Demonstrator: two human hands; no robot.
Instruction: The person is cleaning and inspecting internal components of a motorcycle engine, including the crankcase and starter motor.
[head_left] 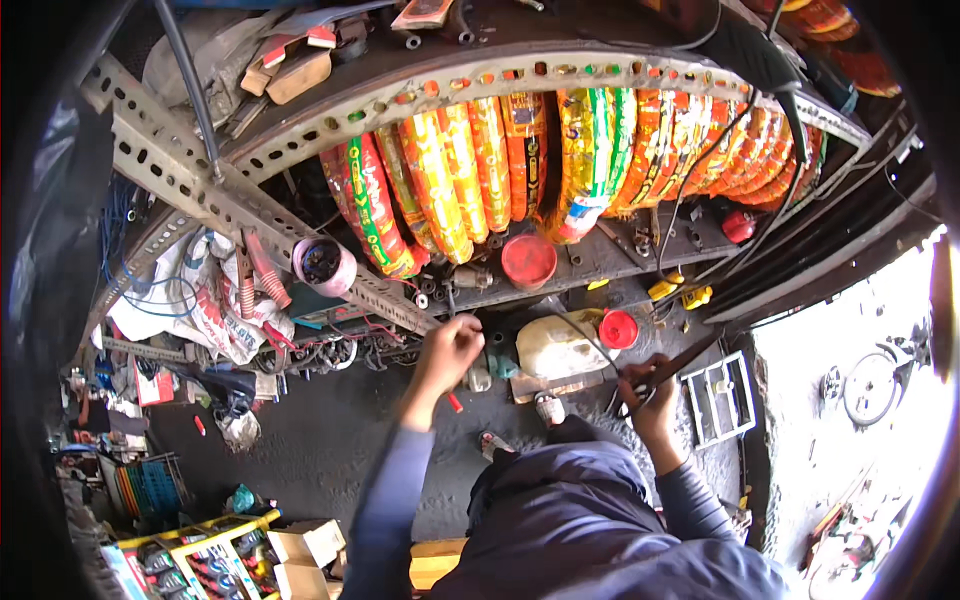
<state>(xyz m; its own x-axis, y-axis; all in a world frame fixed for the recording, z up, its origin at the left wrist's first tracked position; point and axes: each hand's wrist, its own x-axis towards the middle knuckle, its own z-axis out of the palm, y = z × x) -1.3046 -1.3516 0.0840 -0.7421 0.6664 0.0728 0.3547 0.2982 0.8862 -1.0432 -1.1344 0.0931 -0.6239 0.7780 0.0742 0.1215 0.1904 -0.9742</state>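
My left hand point(447, 350) is raised in front of the shelf, its fingers pinched on one end of a thin dark wire point(560, 322). The wire runs right and down to my right hand point(652, 400). That hand is closed around a long dark-handled cutting tool point(672, 368), pliers or shears, whose handles point up and right. The tool's jaws sit at the wire near my fingers; I cannot tell whether they are closed on it. Both blue sleeves come up from the lower edge.
A slotted-angle metal shelf point(330, 125) holds a row of wrapped tyres point(480, 165) in orange, yellow and green. Below are a red lid point(528, 260), a white jerrycan point(555, 350) with a red cap, and a white wire rack point(718, 397). Cardboard boxes point(305, 545) stand lower left, a bicycle wheel point(870, 385) at right.
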